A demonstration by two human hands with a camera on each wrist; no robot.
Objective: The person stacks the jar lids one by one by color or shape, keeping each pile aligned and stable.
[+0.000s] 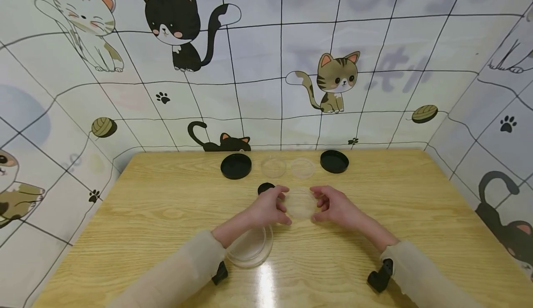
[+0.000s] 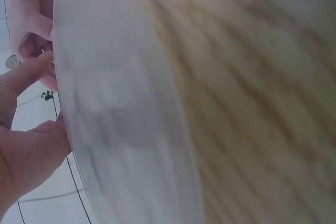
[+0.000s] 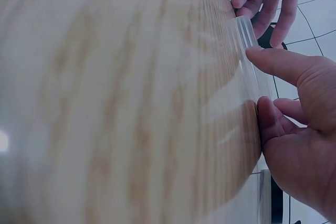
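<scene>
Both hands grip one clear round dish (image 1: 300, 203) by its rim, just above the tabletop (image 1: 166, 206): left hand (image 1: 268, 206) and right hand (image 1: 333, 206) on opposite sides. Keep fingertip pressure even and the dish level; the thin rim looks likely to slip.

Both arms wear loose, pale beige sleeves (image 1: 175, 275) reaching to the wrists; a small black camera mount (image 1: 380, 278) (strapped underneath) sits at each cuff.

Bright, fisheye-warped; blurred wrist views
</scene>
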